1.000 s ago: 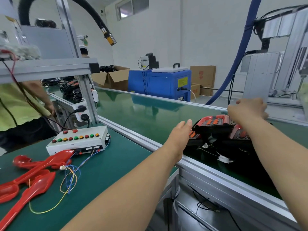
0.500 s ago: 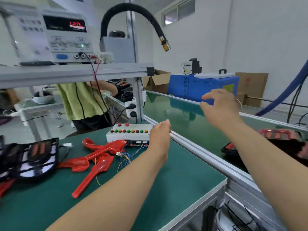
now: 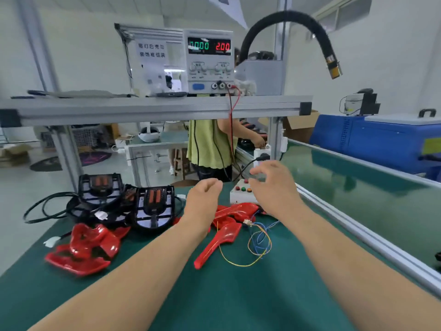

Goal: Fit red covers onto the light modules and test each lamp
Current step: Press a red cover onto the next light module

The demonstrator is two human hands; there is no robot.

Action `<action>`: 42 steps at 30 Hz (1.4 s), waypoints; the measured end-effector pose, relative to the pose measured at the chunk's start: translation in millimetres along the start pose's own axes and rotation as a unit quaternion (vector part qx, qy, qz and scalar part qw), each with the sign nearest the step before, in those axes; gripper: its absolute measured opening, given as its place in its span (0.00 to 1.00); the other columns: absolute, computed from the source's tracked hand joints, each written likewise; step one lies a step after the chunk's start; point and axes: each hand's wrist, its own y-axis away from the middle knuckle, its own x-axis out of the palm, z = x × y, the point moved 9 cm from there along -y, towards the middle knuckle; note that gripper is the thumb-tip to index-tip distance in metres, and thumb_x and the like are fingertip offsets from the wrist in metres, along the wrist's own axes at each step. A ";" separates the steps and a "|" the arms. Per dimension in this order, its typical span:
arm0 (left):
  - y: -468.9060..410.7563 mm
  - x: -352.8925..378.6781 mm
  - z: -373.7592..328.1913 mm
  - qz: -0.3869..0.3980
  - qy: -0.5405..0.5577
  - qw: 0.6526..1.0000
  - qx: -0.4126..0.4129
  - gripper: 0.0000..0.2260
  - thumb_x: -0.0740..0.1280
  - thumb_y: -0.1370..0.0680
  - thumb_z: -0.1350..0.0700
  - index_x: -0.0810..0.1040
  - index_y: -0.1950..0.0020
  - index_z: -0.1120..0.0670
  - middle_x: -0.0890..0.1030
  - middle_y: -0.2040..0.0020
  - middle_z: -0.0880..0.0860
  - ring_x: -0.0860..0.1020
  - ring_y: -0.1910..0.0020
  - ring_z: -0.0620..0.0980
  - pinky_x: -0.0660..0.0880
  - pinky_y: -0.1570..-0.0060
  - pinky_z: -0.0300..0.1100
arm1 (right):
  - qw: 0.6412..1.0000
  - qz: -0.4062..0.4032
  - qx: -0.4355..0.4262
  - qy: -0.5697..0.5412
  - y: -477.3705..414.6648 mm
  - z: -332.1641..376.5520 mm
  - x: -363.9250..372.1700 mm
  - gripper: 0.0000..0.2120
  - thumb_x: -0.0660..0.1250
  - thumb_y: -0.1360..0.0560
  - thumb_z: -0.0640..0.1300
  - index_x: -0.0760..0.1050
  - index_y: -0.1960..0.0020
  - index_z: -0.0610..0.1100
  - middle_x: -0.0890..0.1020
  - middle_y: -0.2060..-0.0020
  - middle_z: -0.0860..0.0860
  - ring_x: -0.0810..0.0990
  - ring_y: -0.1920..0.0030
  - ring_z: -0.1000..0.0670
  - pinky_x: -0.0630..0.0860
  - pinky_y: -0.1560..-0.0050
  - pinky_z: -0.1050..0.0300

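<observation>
Red covers (image 3: 83, 247) lie in a heap at the lower left of the frame, on the green table (image 3: 214, 295). One long red cover (image 3: 222, 237) lies in the middle, and more red pieces sit just behind it, partly hidden by the arms. Two black light modules (image 3: 155, 206) sit side by side left of the middle, just behind the heap, with black cables (image 3: 47, 206) curling out to the left.

Both hands are up over the table in the middle of the frame, and neither holds anything. The left hand (image 3: 202, 199) has its fingers softly curled in. The right hand (image 3: 274, 187) has its fingers bent and a little spread, and it is over a white button box (image 3: 241, 194).

Thin yellow and blue wires (image 3: 257, 244) loop on the table below the box. Up on a grey shelf stands a power box (image 3: 208, 60) with green and red numbers. A black bendy hose (image 3: 286, 32) curves across the upper right. A shiny green belt (image 3: 358, 187) runs along the right side. Behind the shelf stands a person in a yellow-green top (image 3: 210, 144).
</observation>
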 end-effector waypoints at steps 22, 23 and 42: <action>-48.5 -136.5 98.0 0.163 -0.621 0.766 0.029 0.37 0.71 0.24 0.43 0.56 0.20 0.44 0.48 0.19 0.49 0.48 0.20 0.53 0.60 0.27 0.61 | 0.985 0.139 0.002 -0.105 58.3 28.2 171.7 0.13 0.65 0.22 0.41 0.78 0.38 0.47 0.74 0.37 0.54 0.69 0.33 0.55 0.58 0.38 0.68; -47.7 -134.4 96.9 0.163 -0.629 0.759 0.042 0.32 0.70 0.23 0.44 0.60 0.22 0.45 0.50 0.19 0.50 0.51 0.21 0.54 0.65 0.30 0.58 | 0.985 0.140 0.000 -0.105 58.3 26.9 171.5 0.13 0.66 0.22 0.41 0.78 0.39 0.47 0.75 0.37 0.54 0.69 0.34 0.55 0.59 0.38 0.68; 39.4 -64.1 -6.8 -0.094 -0.536 0.821 0.173 0.10 0.60 0.19 0.49 0.69 0.38 0.46 0.60 0.23 0.52 0.68 0.31 0.52 0.75 0.53 0.47 | 0.690 0.356 0.151 -0.611 94.9 75.5 191.7 0.28 0.56 0.21 0.67 0.72 0.29 0.51 0.79 0.33 0.55 0.74 0.31 0.55 0.76 0.37 0.52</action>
